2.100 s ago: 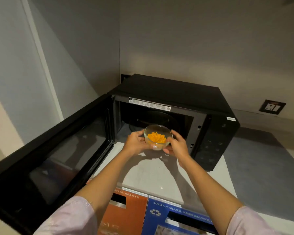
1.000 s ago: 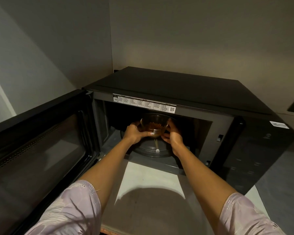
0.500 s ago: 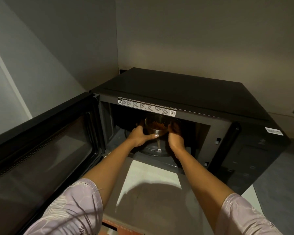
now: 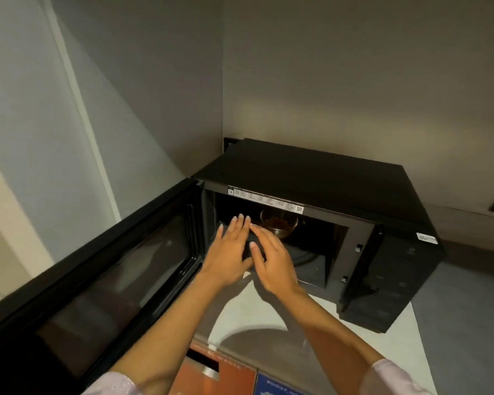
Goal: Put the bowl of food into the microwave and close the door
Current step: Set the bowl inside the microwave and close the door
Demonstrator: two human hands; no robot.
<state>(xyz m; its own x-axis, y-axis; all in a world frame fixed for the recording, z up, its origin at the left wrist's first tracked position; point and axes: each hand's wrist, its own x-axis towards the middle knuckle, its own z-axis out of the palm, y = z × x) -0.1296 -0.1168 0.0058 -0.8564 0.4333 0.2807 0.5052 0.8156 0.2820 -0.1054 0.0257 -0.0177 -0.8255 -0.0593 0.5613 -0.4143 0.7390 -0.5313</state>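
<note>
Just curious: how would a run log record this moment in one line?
bowl: in microwave | left hand: open | right hand: open | door: open

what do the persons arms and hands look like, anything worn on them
Both forearms are bare. The left hand and right hand carry no gloves, and no rings or watch show. The fingernails look pale and extend slightly past the fingertips. At the bottom edge, each arm ends in a short pale lilac fabric sleeve: the left sleeve and the right sleeve.
</note>
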